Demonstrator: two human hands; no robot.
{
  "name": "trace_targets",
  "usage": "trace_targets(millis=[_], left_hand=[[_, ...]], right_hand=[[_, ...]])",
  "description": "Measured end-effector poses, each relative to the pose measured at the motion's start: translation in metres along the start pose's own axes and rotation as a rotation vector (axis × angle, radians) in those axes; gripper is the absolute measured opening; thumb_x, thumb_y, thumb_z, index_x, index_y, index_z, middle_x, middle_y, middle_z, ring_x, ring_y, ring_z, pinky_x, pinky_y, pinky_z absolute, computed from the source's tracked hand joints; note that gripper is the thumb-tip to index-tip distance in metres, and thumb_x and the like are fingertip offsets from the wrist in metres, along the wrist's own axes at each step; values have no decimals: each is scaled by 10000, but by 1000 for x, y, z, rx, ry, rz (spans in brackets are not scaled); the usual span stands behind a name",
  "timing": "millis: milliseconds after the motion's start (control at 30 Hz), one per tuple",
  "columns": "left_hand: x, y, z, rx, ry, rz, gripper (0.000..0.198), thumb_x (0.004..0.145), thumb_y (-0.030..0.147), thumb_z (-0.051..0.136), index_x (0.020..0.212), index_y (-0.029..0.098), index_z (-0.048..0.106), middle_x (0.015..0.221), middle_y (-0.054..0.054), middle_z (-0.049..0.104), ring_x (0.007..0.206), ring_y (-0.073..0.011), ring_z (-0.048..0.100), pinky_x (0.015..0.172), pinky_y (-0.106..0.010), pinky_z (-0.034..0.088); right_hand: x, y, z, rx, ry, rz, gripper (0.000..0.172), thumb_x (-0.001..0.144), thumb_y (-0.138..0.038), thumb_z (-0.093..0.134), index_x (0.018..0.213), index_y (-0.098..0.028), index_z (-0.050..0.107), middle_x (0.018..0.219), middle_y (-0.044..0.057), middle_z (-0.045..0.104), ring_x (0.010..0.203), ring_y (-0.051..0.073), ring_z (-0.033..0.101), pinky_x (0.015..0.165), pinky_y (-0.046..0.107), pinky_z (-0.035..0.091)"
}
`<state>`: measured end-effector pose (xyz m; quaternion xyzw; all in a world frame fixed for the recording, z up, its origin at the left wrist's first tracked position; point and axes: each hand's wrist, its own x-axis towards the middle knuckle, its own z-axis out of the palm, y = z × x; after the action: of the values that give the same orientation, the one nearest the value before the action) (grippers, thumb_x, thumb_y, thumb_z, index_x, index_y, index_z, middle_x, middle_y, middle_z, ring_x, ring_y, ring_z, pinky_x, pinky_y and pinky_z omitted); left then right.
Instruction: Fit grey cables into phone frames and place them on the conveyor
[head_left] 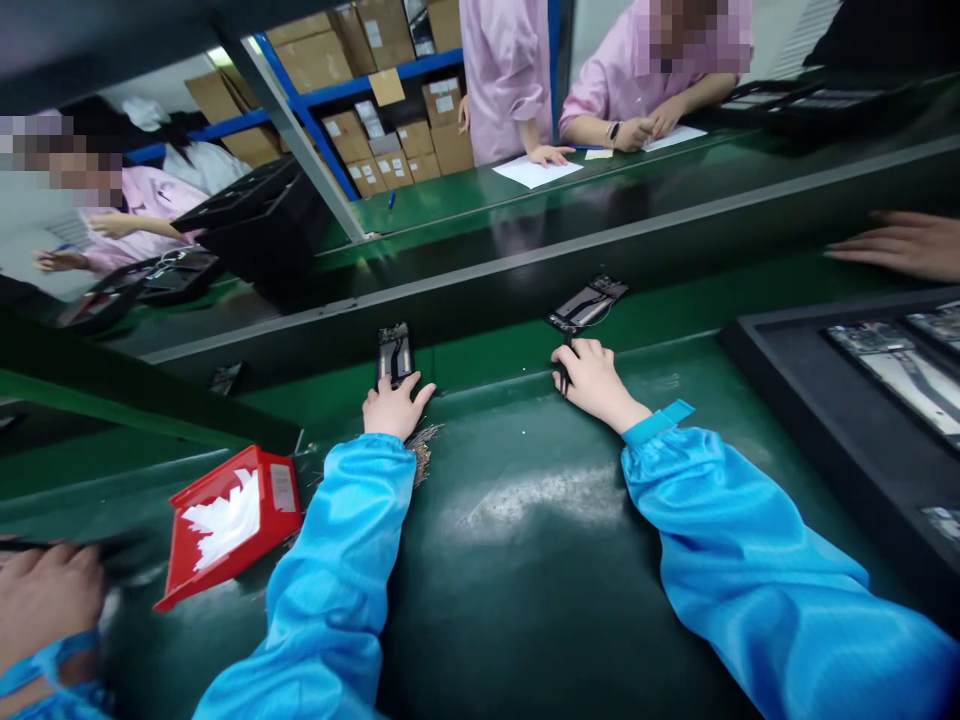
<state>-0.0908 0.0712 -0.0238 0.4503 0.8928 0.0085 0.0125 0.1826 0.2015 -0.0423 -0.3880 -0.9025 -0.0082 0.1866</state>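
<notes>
My left hand [391, 408] is stretched forward with its fingers spread. Its fingertips lie at the near end of an opened phone [396, 350], whose inner parts show. My right hand [600, 385] is closed around a thin dark tool [564, 378], mostly covered by the fingers, so its kind is unclear. Just beyond that hand, a second opened phone [589, 302] lies at a slant with a thin pale wire along its side. A pile of thin wire-like pieces [424, 455] sits beside my left wrist, partly behind the blue sleeve.
A red bin [281, 490] holding white strips stands left of my left arm. At right is a black tray [780, 390] with opened phones. Other people's hands show at far left [49, 600] and right [907, 245]. A raised ledge [480, 275] crosses behind the phones.
</notes>
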Motion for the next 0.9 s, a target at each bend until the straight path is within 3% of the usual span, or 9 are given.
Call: trace_targets(millis=[200, 333, 467, 567, 633, 800, 900], left_hand=[[-8, 8, -6, 81, 106, 100, 420, 832, 545, 369, 1170, 340, 509, 1141, -112, 425, 957, -289, 517, 814, -420, 414], [-28, 25, -13, 76, 166, 352, 399, 824, 513, 429, 1165, 325, 515, 1130, -99, 430, 981, -272, 490, 845, -411, 399], [-58, 49, -21, 6, 28, 717, 404, 784, 490, 520, 1160, 342, 512, 1157, -76, 436, 1026, -262, 467, 887, -423, 382], [-68, 54, -32, -43, -64, 847, 451, 799, 453, 519, 1229, 350, 430, 1253, -64, 388, 1106, -260, 432, 922, -420, 371], [-66, 46, -41, -27, -108, 808, 485, 803, 401, 531, 1260, 330, 385, 1248, -62, 401, 1103, -246, 447, 914, -394, 386], [-46, 12, -54, 183, -292, 470, 387, 745, 341, 585, 1100, 209, 504, 1029, -71, 522, 887, -230, 564, 743, -324, 450], [-39, 6, -50, 184, -337, 461, 252, 753, 315, 571, 964, 183, 534, 920, -50, 541, 821, -197, 572, 697, -275, 433]], right_hand=[[-1, 3, 3, 36, 32, -43, 183, 787, -212, 448, 941, -181, 541, 940, 111, 492, 906, 251, 401, 701, 329, 303], [-1, -1, 0, 96, 56, -125, 191, 794, -255, 473, 952, -176, 545, 981, 117, 496, 932, 257, 403, 733, 345, 322], [-3, -12, -6, 172, 62, -329, 278, 784, -373, 516, 979, -177, 551, 1032, 127, 493, 1009, 276, 384, 809, 383, 315], [-6, -22, -10, 222, 20, -484, 362, 752, -452, 549, 988, -178, 560, 1038, 133, 497, 1006, 276, 398, 817, 391, 315], [-7, -28, -10, 238, -3, -553, 350, 758, -452, 546, 974, -177, 570, 1025, 131, 506, 991, 266, 415, 812, 382, 316], [-9, -37, -7, 194, -9, -623, 328, 784, -470, 505, 895, -172, 590, 944, 120, 519, 915, 243, 443, 789, 374, 305], [-14, -46, -7, 161, -24, -669, 330, 804, -473, 471, 873, -172, 589, 862, 96, 515, 827, 215, 453, 739, 353, 302]])
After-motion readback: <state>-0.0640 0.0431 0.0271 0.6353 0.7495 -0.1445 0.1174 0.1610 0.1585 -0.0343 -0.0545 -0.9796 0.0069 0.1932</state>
